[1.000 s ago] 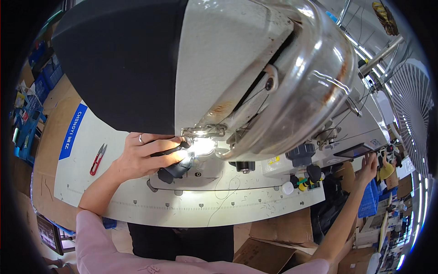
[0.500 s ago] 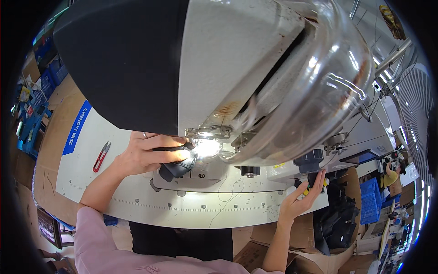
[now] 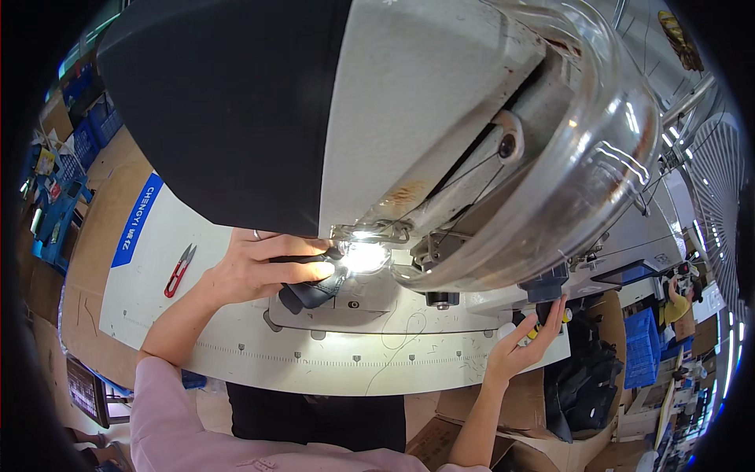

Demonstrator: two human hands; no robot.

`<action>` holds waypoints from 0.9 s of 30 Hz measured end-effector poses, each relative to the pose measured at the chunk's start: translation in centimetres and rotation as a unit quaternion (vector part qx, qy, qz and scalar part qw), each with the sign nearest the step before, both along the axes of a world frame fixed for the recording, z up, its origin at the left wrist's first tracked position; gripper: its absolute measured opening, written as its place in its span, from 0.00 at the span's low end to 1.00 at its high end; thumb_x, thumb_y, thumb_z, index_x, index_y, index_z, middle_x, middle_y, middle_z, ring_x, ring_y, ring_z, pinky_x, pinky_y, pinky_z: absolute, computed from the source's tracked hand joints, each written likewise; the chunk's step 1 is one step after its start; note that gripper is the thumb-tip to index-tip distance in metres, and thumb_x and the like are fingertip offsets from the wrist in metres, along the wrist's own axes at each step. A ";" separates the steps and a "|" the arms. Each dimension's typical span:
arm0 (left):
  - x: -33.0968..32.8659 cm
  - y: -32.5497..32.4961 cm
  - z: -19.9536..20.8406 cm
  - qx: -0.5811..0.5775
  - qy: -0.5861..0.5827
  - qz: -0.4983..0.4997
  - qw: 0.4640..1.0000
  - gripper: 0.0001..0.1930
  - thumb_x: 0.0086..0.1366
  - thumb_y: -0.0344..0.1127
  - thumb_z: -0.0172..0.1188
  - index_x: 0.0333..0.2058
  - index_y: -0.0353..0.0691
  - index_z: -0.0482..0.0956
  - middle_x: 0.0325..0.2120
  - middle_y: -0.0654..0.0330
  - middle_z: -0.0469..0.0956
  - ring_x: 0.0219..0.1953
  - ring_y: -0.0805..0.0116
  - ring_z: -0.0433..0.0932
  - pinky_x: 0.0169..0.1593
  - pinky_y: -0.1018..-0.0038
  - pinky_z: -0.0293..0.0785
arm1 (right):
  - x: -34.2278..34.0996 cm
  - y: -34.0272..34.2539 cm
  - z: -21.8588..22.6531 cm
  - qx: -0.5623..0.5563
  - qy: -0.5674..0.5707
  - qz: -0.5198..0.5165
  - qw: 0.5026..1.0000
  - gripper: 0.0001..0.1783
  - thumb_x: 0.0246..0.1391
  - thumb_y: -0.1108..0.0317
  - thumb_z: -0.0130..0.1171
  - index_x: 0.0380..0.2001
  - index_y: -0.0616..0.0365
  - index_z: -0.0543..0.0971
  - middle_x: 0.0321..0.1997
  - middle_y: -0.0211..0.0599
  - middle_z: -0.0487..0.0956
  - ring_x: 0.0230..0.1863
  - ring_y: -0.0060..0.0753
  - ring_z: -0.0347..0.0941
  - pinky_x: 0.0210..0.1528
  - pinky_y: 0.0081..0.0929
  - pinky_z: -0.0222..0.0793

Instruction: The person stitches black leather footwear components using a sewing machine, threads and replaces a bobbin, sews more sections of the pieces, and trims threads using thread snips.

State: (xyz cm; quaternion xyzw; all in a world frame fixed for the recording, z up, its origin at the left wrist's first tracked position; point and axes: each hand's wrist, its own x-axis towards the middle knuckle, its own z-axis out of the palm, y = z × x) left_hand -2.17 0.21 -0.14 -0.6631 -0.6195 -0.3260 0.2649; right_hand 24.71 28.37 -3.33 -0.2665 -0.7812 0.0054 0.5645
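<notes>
A black, smooth, leather-like piece (image 3: pixel 316 293) lies at the lit needle area of a large sewing machine (image 3: pixel 425 102). My left hand (image 3: pixel 267 267) presses and pinches it from the left, fingers closed over its upper part; the bright lamp washes out the stitching spot. On the right, my right hand (image 3: pixel 523 342) has its fingers stretched upward and its thumb apart. Its fingertips touch the underside of the machine's black handwheel (image 3: pixel 543 285). Something black and yellow shows between thumb and fingers, partly hidden. The take-up lever (image 3: pixel 507 146) stands out behind the clear guard (image 3: pixel 582 197).
Red-handled thread snips (image 3: pixel 179 271) lie on the white table (image 3: pixel 212 346), left of my hand. Loose thread and clippings are scattered near the front edge. A cardboard box (image 3: pixel 617 330) with black pieces stands at right, beside a blue crate (image 3: pixel 642 346). A fan (image 3: pixel 717 204) is farther right.
The view has shifted slightly, moving the machine rightward in the picture. The take-up lever, blurred before, now shows sharply. Both hands keep nearly the same places on the piece and at the handwheel.
</notes>
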 end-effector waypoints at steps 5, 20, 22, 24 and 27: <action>0.1 -0.4 -0.3 -0.029 -0.009 0.014 0.999 0.18 0.39 0.27 0.66 0.30 0.59 0.81 0.41 0.75 0.79 0.40 0.76 0.80 0.43 0.75 0.72 | -0.6 -1.9 1.0 0.020 0.030 -0.048 0.998 0.24 0.63 0.71 0.45 0.60 0.70 0.62 0.66 0.54 0.61 0.67 0.51 0.57 0.66 0.41 0.52; -0.3 -0.6 -0.5 -0.030 -0.020 0.010 0.999 0.26 0.34 0.19 0.62 0.33 0.59 0.82 0.45 0.75 0.79 0.35 0.80 0.80 0.26 0.84 0.73 | -6.6 -12.2 -1.5 -0.017 -0.006 0.272 0.962 0.16 0.49 0.76 0.56 0.44 0.65 0.74 0.46 0.47 0.77 0.47 0.45 0.70 0.52 0.39 0.64; 0.0 -0.6 -0.2 -0.022 -0.036 0.011 0.999 0.27 0.33 0.19 0.61 0.33 0.59 0.82 0.45 0.74 0.79 0.35 0.80 0.80 0.26 0.83 0.74 | -6.4 -12.1 -2.0 -0.033 -0.008 0.277 0.960 0.15 0.49 0.76 0.56 0.43 0.64 0.74 0.45 0.45 0.78 0.47 0.45 0.71 0.53 0.40 0.64; 0.2 -0.5 0.0 -0.014 -0.050 0.014 0.999 0.28 0.33 0.18 0.61 0.34 0.59 0.82 0.45 0.74 0.79 0.36 0.79 0.80 0.26 0.83 0.75 | -5.9 -12.1 -2.8 -0.056 -0.030 0.261 0.963 0.15 0.50 0.77 0.56 0.43 0.64 0.74 0.46 0.44 0.78 0.48 0.45 0.72 0.54 0.39 0.65; 0.3 -0.5 0.4 -0.013 -0.058 0.003 0.998 0.28 0.32 0.18 0.61 0.35 0.58 0.83 0.45 0.73 0.79 0.35 0.79 0.80 0.26 0.82 0.75 | -5.2 -12.3 -4.0 -0.092 -0.044 0.260 0.960 0.14 0.49 0.78 0.56 0.42 0.63 0.74 0.45 0.44 0.78 0.50 0.47 0.72 0.55 0.39 0.65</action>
